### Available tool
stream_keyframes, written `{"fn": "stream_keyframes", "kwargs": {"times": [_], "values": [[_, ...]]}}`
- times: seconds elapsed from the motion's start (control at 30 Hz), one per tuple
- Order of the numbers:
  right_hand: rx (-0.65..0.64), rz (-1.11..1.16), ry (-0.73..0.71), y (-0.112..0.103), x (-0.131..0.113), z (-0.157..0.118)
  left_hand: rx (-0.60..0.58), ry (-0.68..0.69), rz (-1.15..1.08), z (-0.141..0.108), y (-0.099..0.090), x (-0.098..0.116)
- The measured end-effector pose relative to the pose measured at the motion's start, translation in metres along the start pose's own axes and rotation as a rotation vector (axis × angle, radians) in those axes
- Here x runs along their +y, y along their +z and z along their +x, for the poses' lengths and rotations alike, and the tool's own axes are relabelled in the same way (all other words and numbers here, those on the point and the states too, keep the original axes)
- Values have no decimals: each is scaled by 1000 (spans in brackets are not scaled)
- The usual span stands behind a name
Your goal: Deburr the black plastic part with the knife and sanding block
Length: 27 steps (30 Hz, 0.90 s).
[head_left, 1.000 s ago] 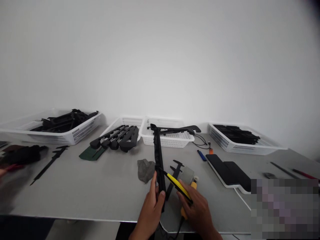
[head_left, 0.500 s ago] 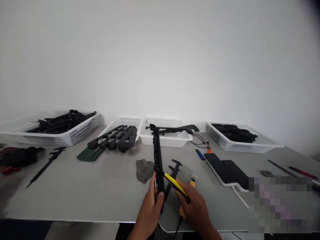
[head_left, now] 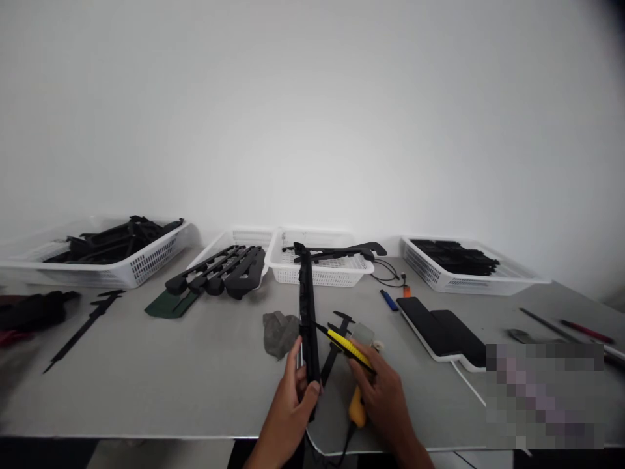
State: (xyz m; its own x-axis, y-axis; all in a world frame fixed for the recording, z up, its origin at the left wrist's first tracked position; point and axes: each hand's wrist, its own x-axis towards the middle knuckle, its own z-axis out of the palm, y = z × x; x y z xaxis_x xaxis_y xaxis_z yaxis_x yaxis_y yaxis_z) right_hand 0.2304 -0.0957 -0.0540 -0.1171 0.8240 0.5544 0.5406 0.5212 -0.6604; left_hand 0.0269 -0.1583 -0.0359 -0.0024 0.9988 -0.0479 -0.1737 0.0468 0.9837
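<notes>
My left hand [head_left: 293, 397] is closed around the lower half of a long black plastic strip [head_left: 306, 293], which is held up nearly lengthwise away from me. In my right hand [head_left: 383, 387] is a yellow and black utility knife [head_left: 349, 346], its tip pointing at the strip's right side near the middle. Whether the tip touches the strip I cannot tell. Under the knife lie a dark caliper [head_left: 336, 348] and a yellow-handled corded tool [head_left: 357, 409], partly hidden by my right hand. A crumpled grey cloth [head_left: 280, 333] sits left of the strip.
White baskets hold black parts: one at far left [head_left: 161, 255], a middle one [head_left: 317, 277], another at right [head_left: 444, 280]. Several black parts [head_left: 244, 270] rest in a further basket. A second caliper [head_left: 85, 329], a green pouch [head_left: 170, 305], a blue marker [head_left: 389, 300] and phone-like slabs [head_left: 439, 329] lie around.
The knife and my right hand have shifted slightly right, the tip drawing back from over the strip to its right side. My left hand keeps its hold on the strip.
</notes>
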Motion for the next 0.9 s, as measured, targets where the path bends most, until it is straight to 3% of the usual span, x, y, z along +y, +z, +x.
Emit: {"fn": "stream_keyframes", "kwargs": {"times": [0.17, 0.43, 0.6, 0.9], "values": [[-61, 73, 45, -1, 0, 2, 3, 6, -66, 3, -4, 6], [-100, 85, 87, -3, -2, 0, 172, -94, -126, 10, -1, 8], [-51, 83, 132, -1, -1, 1, 210, -151, -25, 8, 5, 12], [-4, 65, 141, 0, -4, 2, 247, -106, 39, 8, 9, 15]]}}
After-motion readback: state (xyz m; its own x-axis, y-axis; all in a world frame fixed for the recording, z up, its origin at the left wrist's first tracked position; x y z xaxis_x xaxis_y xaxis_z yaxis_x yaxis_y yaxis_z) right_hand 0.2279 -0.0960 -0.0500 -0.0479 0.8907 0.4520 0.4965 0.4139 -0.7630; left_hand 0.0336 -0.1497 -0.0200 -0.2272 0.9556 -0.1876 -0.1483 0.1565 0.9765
